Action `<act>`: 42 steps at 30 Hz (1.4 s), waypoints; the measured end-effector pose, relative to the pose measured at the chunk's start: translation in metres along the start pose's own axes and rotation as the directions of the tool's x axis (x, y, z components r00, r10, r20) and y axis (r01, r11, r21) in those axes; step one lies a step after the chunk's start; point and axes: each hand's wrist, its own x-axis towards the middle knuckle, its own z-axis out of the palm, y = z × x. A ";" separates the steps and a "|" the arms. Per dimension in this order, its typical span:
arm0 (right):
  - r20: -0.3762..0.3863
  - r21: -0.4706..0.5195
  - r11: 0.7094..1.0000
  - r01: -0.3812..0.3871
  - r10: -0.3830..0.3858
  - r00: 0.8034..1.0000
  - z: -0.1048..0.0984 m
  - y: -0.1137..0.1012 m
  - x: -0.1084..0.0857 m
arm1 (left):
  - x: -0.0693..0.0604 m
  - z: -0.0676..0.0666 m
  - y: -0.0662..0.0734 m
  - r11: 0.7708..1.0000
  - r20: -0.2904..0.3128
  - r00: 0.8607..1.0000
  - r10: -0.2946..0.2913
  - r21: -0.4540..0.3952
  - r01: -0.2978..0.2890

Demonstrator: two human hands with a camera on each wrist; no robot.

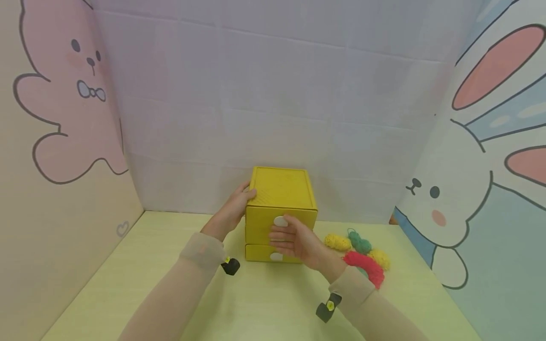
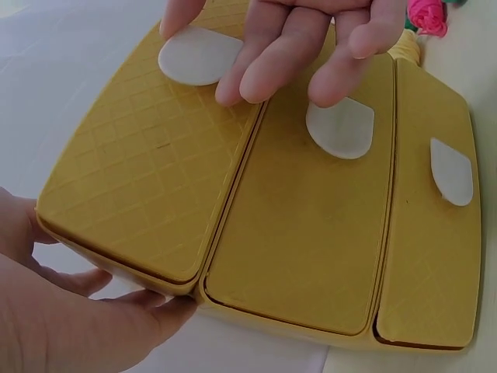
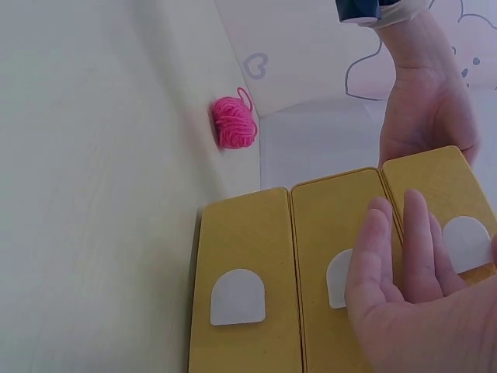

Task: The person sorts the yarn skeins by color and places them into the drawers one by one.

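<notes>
A yellow box [image 1: 281,187] of three stacked drawers stands against the back wall, each drawer front bearing a white rounded handle. All three fronts look closed in the left wrist view. My left hand [image 1: 232,208] holds the box's left side, with the thumb at the top edge and fingers along the side. In front of the box is my right hand [image 1: 300,241]. Its thumb and index finger are at opposite edges of the top drawer's handle [image 2: 200,56], pinching it. The other fingers extend past the middle handle [image 2: 342,130], partly covering it. Below them shows the bottom handle [image 1: 276,256].
Right of the box, yellow yarn [image 1: 338,242], green yarn [image 1: 361,244] and a red-pink yarn bundle [image 1: 368,267] lie on the pale table [image 1: 264,303]. In the right wrist view, a pink yarn ball [image 3: 234,123] lies near the wall. Printed side walls flank the table.
</notes>
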 end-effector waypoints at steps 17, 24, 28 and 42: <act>0.043 0.013 1.000 0.023 -0.023 0.999 0.004 0.006 -0.019 | 0.002 -0.005 -0.006 1.000 0.055 0.998 0.003 -0.016 -0.002; 0.057 0.002 1.000 0.023 -0.023 0.998 0.003 0.008 -0.025 | 0.003 -0.006 -0.007 1.000 0.072 0.997 0.016 -0.023 -0.015; 0.055 -0.007 1.000 0.016 -0.015 0.998 0.002 0.008 -0.029 | 0.003 -0.005 -0.007 1.000 0.084 0.996 0.024 -0.015 -0.023; 0.077 -0.022 1.000 -0.014 0.015 0.997 0.010 0.011 -0.046 | 0.001 -0.007 -0.006 0.999 0.073 0.997 0.016 -0.031 -0.013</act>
